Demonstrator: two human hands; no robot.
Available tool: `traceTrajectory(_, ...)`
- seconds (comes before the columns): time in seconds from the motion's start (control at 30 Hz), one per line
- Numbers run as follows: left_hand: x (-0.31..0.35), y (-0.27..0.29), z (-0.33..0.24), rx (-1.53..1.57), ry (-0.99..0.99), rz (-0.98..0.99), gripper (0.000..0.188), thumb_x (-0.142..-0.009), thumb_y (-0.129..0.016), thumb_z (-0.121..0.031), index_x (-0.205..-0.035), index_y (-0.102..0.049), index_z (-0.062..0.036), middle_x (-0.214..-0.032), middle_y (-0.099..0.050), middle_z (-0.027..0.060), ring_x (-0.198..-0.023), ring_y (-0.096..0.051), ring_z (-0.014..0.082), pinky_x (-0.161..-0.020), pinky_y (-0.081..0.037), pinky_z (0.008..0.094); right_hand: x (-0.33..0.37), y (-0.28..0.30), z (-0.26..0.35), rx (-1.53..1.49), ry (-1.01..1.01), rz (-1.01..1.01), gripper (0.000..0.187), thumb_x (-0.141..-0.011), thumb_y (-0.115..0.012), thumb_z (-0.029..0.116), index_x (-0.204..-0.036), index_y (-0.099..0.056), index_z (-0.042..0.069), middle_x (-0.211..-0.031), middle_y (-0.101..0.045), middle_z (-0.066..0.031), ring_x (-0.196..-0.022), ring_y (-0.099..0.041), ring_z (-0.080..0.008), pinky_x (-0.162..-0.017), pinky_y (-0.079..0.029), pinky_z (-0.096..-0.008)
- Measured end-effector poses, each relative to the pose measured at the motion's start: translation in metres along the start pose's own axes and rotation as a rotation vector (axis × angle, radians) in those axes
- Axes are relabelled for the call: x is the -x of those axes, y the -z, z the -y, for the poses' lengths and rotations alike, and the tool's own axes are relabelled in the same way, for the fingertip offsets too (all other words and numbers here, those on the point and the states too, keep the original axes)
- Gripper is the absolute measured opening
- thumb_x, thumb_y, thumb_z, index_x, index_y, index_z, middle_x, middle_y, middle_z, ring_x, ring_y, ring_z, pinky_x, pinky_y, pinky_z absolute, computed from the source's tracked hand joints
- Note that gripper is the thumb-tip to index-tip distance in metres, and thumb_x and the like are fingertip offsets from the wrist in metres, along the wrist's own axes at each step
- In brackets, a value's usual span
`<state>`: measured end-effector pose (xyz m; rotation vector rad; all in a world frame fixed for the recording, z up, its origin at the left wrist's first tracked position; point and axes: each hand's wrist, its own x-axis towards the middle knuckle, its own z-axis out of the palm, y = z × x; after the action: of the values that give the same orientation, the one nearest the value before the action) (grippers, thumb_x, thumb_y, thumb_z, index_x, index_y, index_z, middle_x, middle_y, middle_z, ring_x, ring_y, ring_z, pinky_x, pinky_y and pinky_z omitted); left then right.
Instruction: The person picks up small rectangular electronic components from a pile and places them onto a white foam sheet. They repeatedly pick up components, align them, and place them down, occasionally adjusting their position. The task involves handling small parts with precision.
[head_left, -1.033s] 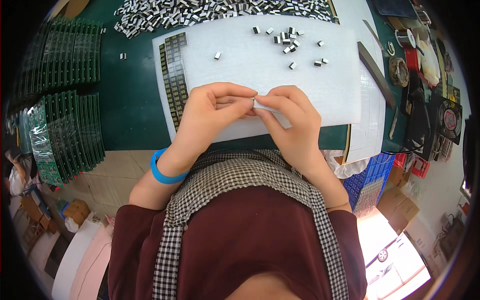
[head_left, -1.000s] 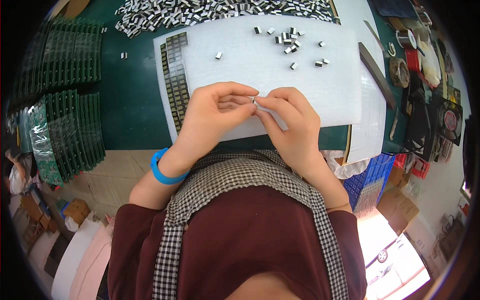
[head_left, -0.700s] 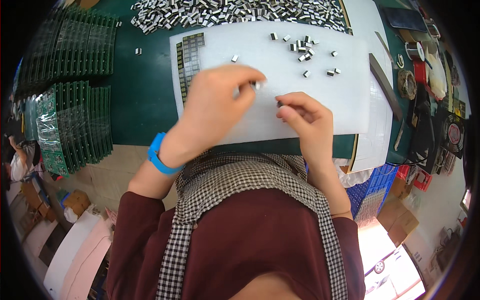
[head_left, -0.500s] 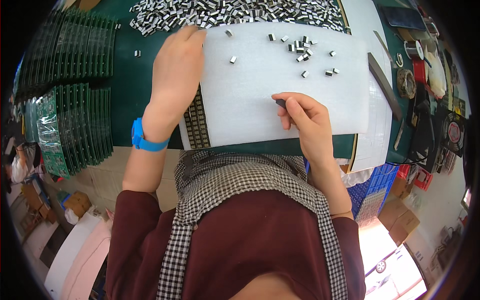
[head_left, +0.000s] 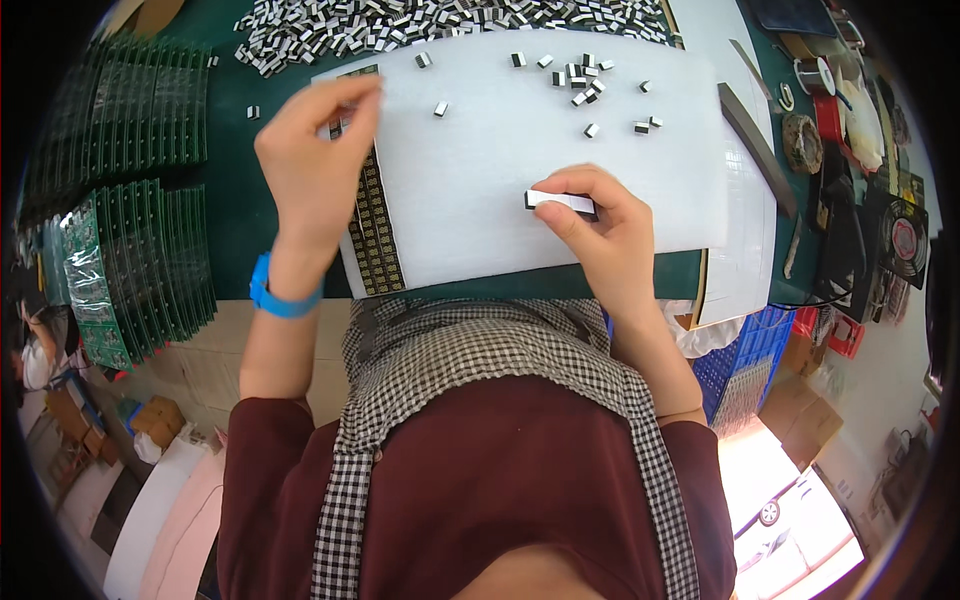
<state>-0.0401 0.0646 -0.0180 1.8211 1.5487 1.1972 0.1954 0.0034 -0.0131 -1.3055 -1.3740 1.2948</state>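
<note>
In my right hand, above the white foam sheet, is a short black bar with a white top face, pinched between thumb and fingers. My left hand hovers over the left edge of the sheet, thumb and fingertips together; whatever they hold is too small or blurred to make out. Below it a black strip with rows of gold-coloured patterns runs along the sheet's left edge, partly hidden by the hand. Several small black-and-white blocks lie scattered on the sheet's far half.
A large heap of similar blocks covers the far side of the green table. Rows of upright green circuit boards stand at the left. At the right lie a dark flat bar, a tape roll and a wire spool.
My right hand has turned the bar so its white face shows. My left hand has shifted left and rotated, its fingertips now pinched over the patterned strip. The view has moved slightly.
</note>
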Motion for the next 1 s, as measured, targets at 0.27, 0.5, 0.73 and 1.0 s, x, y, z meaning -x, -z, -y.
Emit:
traceTrajectory(0.27, 0.044, -0.024, -0.040, 1.227, 0.920, 0.435, 0.022, -0.086, -0.060, -0.007, -0.104, -0.061, 0.0056, -0.097, -0.066, 0.0151, -0.090, -0.065, 0.0209, -0.082, -0.053, 0.0285, 0.002, -0.009, -0.002, 0.197, 0.304, -0.121, 0.016, -0.075, -0.069, 0.004, -0.089, -0.063, 0.001, -0.088, -0.060, -0.0091, -0.084, -0.058, -0.0199, -0.073, -0.046, -0.0288)
traceTrajectory(0.5, 0.050, -0.031, -0.043, 1.273, 0.928, 0.458, 0.020, -0.087, -0.059, -0.006, -0.103, -0.062, 0.0048, -0.096, -0.066, 0.0142, -0.089, -0.066, 0.0213, -0.083, -0.053, 0.0292, 0.002, -0.012, -0.003, 0.201, 0.325, -0.148, 0.018, -0.073, -0.070, 0.002, -0.090, -0.063, 0.002, -0.088, -0.060, -0.0091, -0.083, -0.058, -0.0204, -0.072, -0.047, -0.0289)
traceTrajectory(0.73, 0.052, -0.033, -0.044, 1.281, 0.942, 0.446, 0.019, -0.087, -0.059, -0.006, -0.103, -0.062, 0.0042, -0.095, -0.065, 0.0128, -0.088, -0.066, 0.0206, -0.082, -0.053, 0.0289, 0.003, -0.012, -0.003, 0.222, 0.335, -0.154, 0.020, -0.071, -0.072, 0.003, -0.089, -0.063, 0.002, -0.088, -0.060, -0.0082, -0.081, -0.058, -0.0198, -0.069, -0.047, -0.0280)
traceTrajectory(1.0, 0.054, -0.035, -0.044, 1.275, 0.942, 0.429, 0.018, -0.087, -0.060, -0.007, -0.102, -0.063, 0.0036, -0.094, -0.066, 0.0120, -0.087, -0.065, 0.0187, -0.081, -0.053, 0.0274, 0.003, -0.010, 0.000, 0.379, 0.410, -0.156, 0.021, -0.070, -0.073, 0.004, -0.089, -0.063, 0.003, -0.086, -0.059, -0.0081, -0.078, -0.058, -0.0203, -0.064, -0.047, -0.0280)
